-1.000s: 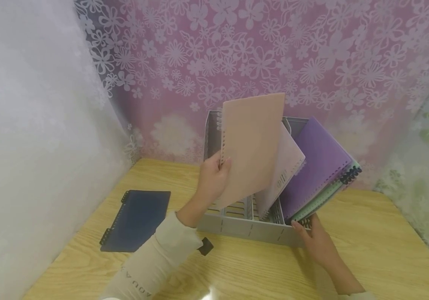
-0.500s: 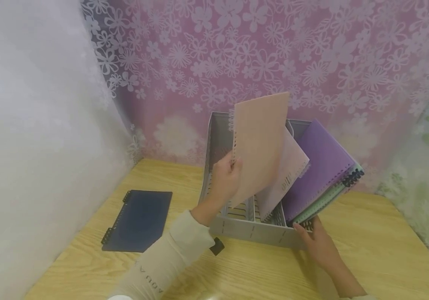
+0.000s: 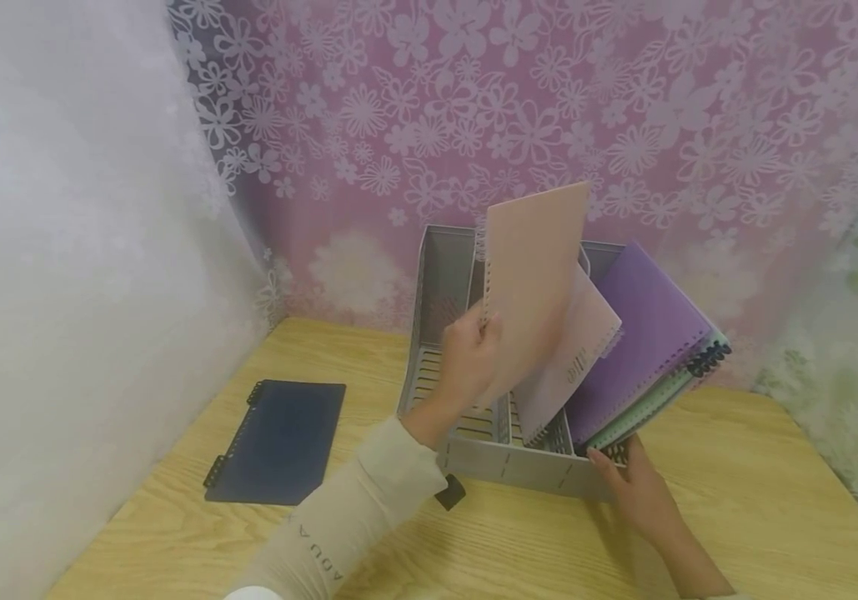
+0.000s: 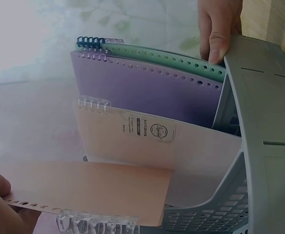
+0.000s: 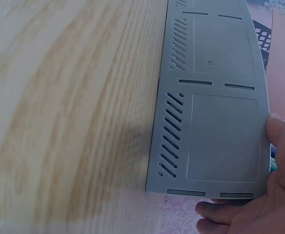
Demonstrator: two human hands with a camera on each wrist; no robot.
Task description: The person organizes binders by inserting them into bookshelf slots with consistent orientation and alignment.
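My left hand (image 3: pixel 464 360) pinches a peach spiral notebook (image 3: pixel 537 279) by its ring-bound edge and holds it over the grey divided file box (image 3: pixel 519 467). In the left wrist view, clear rings (image 4: pixel 96 224) show along the notebook's edge. A pale pink notebook (image 4: pixel 128 141) with a printed label leans in a middle compartment, partly behind the peach one. Farther right, a purple notebook (image 3: pixel 634 333) and a green notebook (image 3: pixel 646 410) tilt together in the end compartment. My right hand (image 3: pixel 642 496) grips the front right corner of the box, thumb on the rim and fingers beneath.
A dark blue ring-bound notebook (image 3: pixel 278 442) lies flat on the wooden table (image 3: pixel 511 542) at the left. Behind the box hangs a pink flowered curtain (image 3: pixel 368 167); a pale cloth (image 3: pixel 83 250) borders the left side. A small black object (image 3: pixel 450 492) shows beside the left cuff.
My left hand has carried the peach notebook to the right, uncovering more of the box's left compartments. The right hand keeps its grip on the box corner.
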